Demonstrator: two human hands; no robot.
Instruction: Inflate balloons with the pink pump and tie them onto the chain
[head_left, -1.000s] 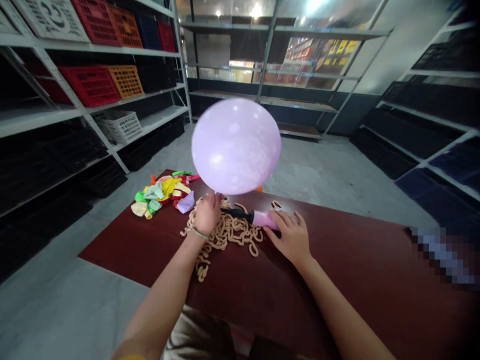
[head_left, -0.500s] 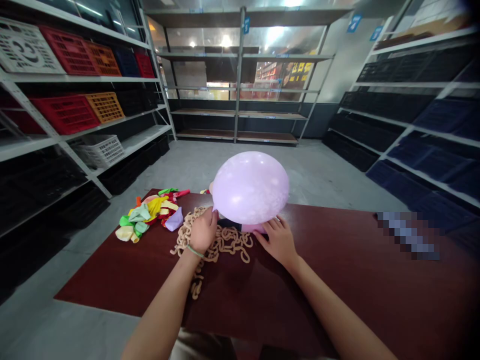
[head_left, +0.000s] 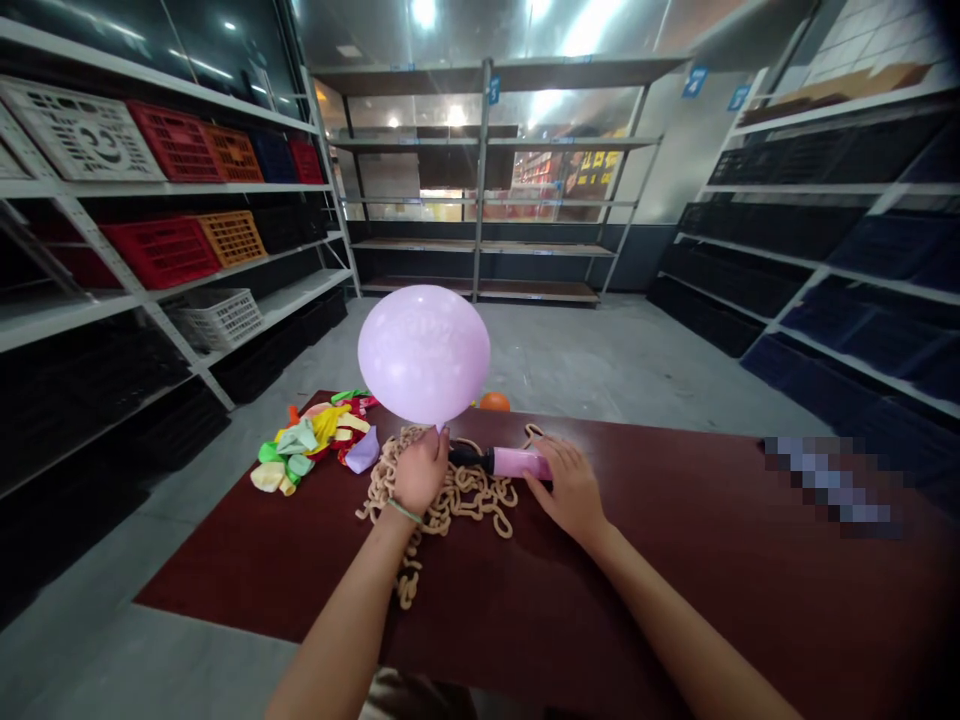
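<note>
An inflated lilac balloon [head_left: 424,355] stands above my left hand [head_left: 420,470], which pinches it by the neck. A hand pump [head_left: 517,462], pink with a black front part, lies crosswise between my hands. Its black end reaches my left fingers; whether the balloon's neck sits on its nozzle is hidden. My right hand [head_left: 570,488] is closed around the pump's pink right end. Under and around my left hand and the pump is a heap of tan, looped cord [head_left: 472,500]. Left of the cord lie several uninflated balloons [head_left: 315,435] in mixed colours.
The dark red table [head_left: 675,560] bears all of this. At its far edge shows a rounded orange thing [head_left: 494,401]. A blurred-out strip [head_left: 832,480] lies at the right. Shelves with crates [head_left: 165,250] flank both sides, and a metal rack [head_left: 480,200] stands behind.
The balloon has swung left and now stands over my left hand, uncovering the pump and the orange thing. My right hand has moved slightly right. The whole view has shifted a little.
</note>
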